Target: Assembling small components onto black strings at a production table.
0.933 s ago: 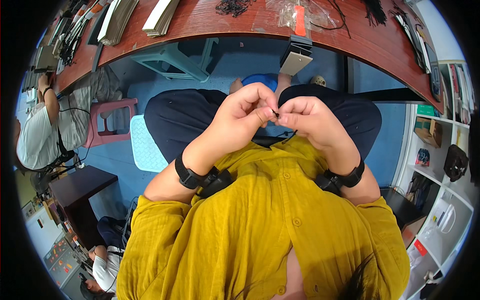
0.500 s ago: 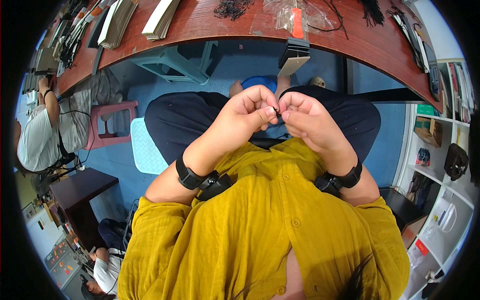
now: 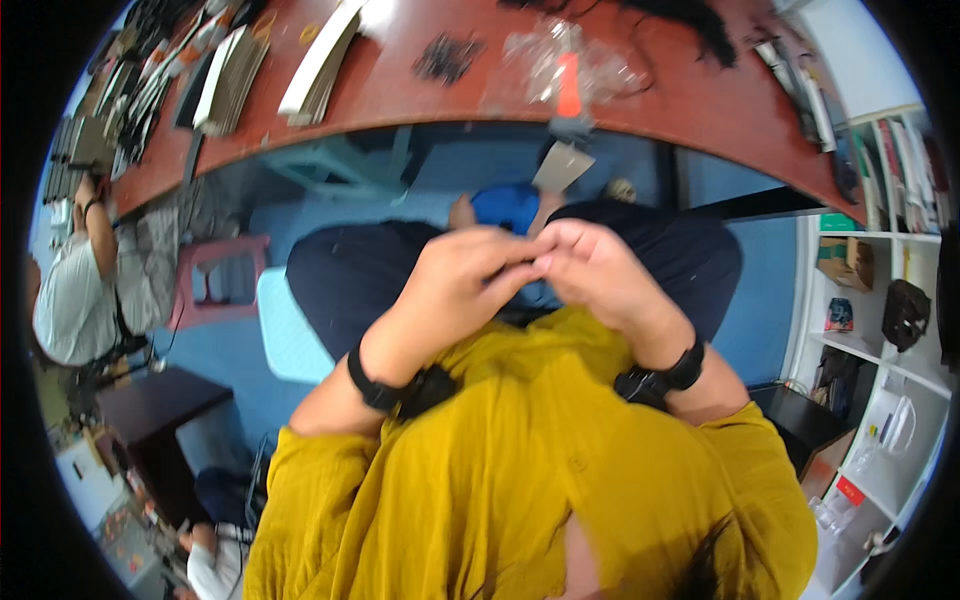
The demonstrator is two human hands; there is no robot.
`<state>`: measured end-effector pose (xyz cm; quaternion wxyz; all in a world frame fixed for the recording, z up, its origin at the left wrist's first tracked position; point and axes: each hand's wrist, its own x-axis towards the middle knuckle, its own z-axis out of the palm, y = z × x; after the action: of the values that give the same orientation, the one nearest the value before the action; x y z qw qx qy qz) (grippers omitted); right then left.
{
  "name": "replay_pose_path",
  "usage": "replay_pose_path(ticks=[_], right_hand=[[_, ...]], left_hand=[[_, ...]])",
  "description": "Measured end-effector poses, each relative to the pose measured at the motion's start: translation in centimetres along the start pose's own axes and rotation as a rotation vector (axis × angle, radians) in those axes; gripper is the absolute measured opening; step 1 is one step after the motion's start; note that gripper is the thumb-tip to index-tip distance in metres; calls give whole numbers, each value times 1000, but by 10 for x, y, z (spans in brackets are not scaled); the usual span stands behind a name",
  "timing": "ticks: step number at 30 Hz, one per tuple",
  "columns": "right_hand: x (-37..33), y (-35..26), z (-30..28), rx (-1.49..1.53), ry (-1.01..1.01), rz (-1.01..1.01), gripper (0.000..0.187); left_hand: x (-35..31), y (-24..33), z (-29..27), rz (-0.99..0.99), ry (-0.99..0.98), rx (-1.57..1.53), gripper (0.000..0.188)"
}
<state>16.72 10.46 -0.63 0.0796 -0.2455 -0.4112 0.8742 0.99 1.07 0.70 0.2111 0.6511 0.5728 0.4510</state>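
Two bare hands met fingertip to fingertip above the lap, the left hand [image 3: 462, 272] with its back up and fingers drawn in, the right hand [image 3: 600, 278] with its thumb and curled fingers brought close together. Both grips were narrow, but blur and the fingers themselves hid the spot where they met, so I could not tell whether either held anything. Each wrist wore a black strap [image 3: 372, 382], and a mustard-yellow shirt [image 3: 560, 450] filled the view below. Dark trousers [image 3: 365, 275] spread under the hands.

Beyond them, a tan rectangular piece [image 3: 564, 167] stood out past the near edge of the reddish desk [image 3: 395, 105], near the hands but apart from them. Just behind it an orange strip [image 3: 569, 85] lay beside crumpled clear plastic [image 3: 612, 75]. A dark tangle [image 3: 448, 58] sat farther left, then two stacks of pale strips [image 3: 323, 65]. A pale teal stool [image 3: 330, 165] stood under the desk. To the left, a co-worker in a white top [image 3: 75, 312] sat with a hand at the desk.
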Motion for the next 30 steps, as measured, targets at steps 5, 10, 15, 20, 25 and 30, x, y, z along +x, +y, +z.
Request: replay_pose_path(ticks=[5,10,15,20,25,30], right_hand=[[6,15,-4,-279,-43,-149,5],[2,6,0,-361,-42,-149,3],[1,3,5,-358,-43,-172,3],[-7,-11,5,-396,70,-149,6],[-24,-33,11,-338,265,-226,7],[-2,-16,6,-300,141,-207,7]], left_hand=[[-2,10,-1,-161,25,39,11],[2,14,-2,-133,-5,135,13],[5,19,-8,-212,-28,72,10],[23,36,-35,77,-22,113,19],[2,88,-88,169,-234,-146,21],[-15,87,-89,115,-202,-113,20]])
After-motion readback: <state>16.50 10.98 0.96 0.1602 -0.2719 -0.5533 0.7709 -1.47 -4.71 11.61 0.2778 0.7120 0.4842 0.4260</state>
